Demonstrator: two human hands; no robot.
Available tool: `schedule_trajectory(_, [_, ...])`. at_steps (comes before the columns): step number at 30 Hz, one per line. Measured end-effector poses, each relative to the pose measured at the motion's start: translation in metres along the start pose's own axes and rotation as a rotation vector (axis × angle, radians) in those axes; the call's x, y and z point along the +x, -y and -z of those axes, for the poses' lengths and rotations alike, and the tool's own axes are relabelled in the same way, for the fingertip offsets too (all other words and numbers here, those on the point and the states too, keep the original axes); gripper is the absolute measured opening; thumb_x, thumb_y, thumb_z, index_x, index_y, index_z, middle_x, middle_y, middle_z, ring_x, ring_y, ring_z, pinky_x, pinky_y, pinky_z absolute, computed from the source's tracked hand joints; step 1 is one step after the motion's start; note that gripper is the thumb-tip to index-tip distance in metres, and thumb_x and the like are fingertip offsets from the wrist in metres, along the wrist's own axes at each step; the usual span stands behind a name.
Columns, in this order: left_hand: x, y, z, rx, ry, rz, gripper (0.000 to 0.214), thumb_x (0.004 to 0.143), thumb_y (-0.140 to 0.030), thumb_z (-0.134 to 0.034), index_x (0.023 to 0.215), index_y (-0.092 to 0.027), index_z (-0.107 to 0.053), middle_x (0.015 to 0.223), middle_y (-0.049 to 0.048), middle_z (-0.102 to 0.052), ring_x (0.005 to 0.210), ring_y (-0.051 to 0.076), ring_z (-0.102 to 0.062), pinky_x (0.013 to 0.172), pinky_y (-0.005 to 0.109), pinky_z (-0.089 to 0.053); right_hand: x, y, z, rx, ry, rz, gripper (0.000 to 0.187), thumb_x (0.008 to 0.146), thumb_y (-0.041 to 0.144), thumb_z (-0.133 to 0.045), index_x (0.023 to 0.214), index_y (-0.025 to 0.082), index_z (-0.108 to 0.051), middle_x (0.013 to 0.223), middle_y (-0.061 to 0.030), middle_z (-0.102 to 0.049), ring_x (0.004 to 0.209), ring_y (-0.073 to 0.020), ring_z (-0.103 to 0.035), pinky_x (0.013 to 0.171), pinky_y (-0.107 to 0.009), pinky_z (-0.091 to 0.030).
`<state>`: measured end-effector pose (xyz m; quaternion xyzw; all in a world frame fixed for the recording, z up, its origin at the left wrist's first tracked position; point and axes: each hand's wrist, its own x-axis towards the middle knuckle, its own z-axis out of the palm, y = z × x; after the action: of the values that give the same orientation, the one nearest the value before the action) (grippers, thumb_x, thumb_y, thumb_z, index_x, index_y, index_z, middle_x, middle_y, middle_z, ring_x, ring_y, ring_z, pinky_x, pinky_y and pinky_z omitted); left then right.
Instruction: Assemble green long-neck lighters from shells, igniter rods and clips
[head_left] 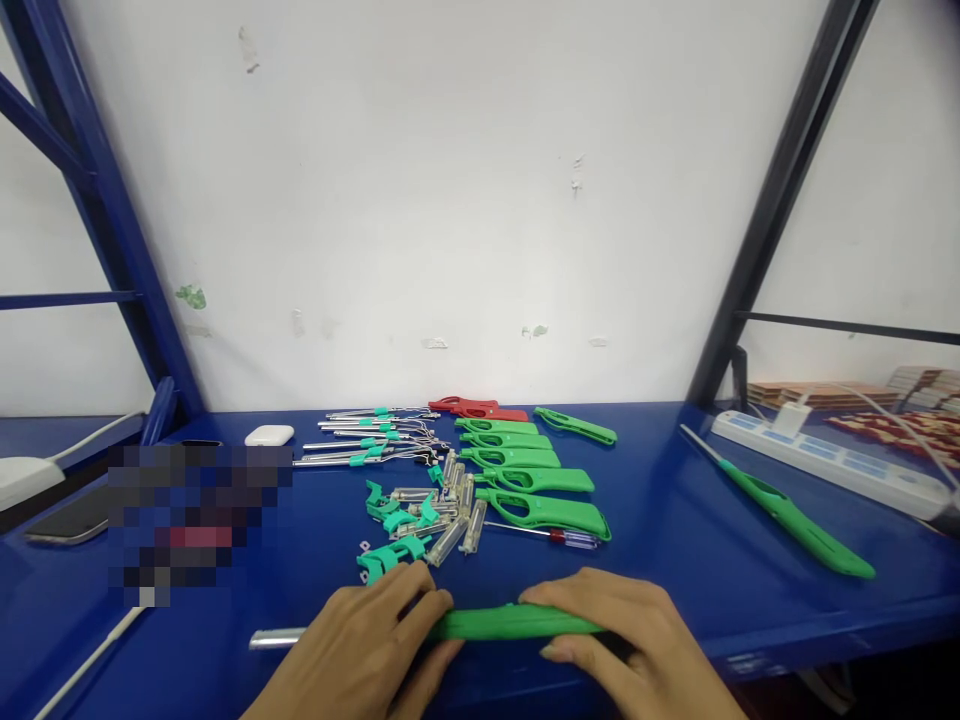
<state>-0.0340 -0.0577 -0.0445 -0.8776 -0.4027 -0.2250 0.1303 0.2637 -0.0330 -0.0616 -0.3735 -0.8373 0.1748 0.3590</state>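
Both my hands hold one long green lighter [510, 622] lying crosswise near the front edge of the blue table [675, 540]. My left hand [375, 645] wraps its fingers over the lighter's left part, where a silver metal tube [276, 637] sticks out to the left. My right hand [630, 640] curls over the green handle end on the right. Just beyond my hands lie several clear gas tubes [450, 505] and small teal plastic parts [390, 555].
Several green lighter shells [525, 470] and one red shell [476, 408] lie in a row mid-table, with metal tube assemblies [367, 440] to their left and a small screwdriver [555, 537]. A finished green lighter [795, 520], power strip [825, 460], white earbud case [268, 435] and phone [67, 520] sit around.
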Motion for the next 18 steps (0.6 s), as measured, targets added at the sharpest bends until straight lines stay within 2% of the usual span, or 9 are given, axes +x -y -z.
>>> schedule_trajectory(3, [0.002, -0.002, 0.003, 0.027, -0.068, -0.047, 0.029, 0.117, -0.028, -0.032, 0.120, -0.026, -0.061, 0.101, 0.0006, -0.077, 0.084, 0.017, -0.078, 0.072, 0.026, -0.061, 0.006, 0.011, 0.001, 0.028, -0.023, -0.021, 0.015, 0.104, 0.045, -0.074, 0.111, 0.038, -0.086, 0.103, 0.0036, -0.087, 0.093, -0.0217, -0.082, 0.085, -0.024, -0.065])
schedule_trajectory(6, [0.005, -0.004, 0.006, 0.086, -0.161, -0.086, 0.036, 0.118, -0.027, -0.024, 0.127, -0.025, -0.059, 0.095, 0.0010, -0.078, 0.080, 0.017, -0.079, 0.069, 0.027, -0.061, 0.011, 0.017, 0.002, 0.003, 0.004, -0.034, 0.014, 0.106, 0.041, -0.072, 0.107, 0.036, -0.085, 0.099, 0.0033, -0.084, 0.092, -0.0203, -0.079, 0.090, -0.027, -0.063])
schedule_trajectory(9, [0.005, -0.004, 0.005, 0.115, -0.171, -0.085, 0.034, 0.117, -0.024, -0.027, 0.134, -0.025, -0.057, 0.096, 0.0009, -0.078, 0.083, 0.017, -0.080, 0.071, 0.027, -0.062, 0.012, 0.016, 0.001, -0.031, 0.053, -0.053, 0.014, 0.108, 0.039, -0.069, 0.107, 0.035, -0.083, 0.099, 0.0023, -0.081, 0.093, -0.0199, -0.078, 0.092, -0.029, -0.062])
schedule_trajectory(14, [0.000, 0.000, 0.000, 0.071, -0.140, -0.047, 0.034, 0.116, -0.023, -0.032, 0.140, -0.027, -0.056, 0.112, 0.0044, -0.077, 0.095, 0.017, -0.079, 0.075, 0.026, -0.062, 0.011, 0.011, -0.002, -0.032, 0.030, -0.091, 0.010, 0.106, 0.039, -0.072, 0.110, 0.035, -0.080, 0.102, 0.0020, -0.079, 0.101, -0.0217, -0.077, 0.102, -0.032, -0.059])
schedule_trajectory(18, [-0.002, 0.001, -0.002, 0.079, -0.169, -0.041, 0.031, 0.114, -0.023, -0.037, 0.135, -0.025, -0.060, 0.105, 0.0034, -0.078, 0.091, 0.018, -0.079, 0.076, 0.028, -0.062, 0.013, 0.010, -0.003, -0.002, 0.047, -0.093, 0.013, 0.109, 0.038, -0.067, 0.108, 0.033, -0.079, 0.107, 0.0009, -0.079, 0.103, -0.0220, -0.076, 0.101, -0.033, -0.058])
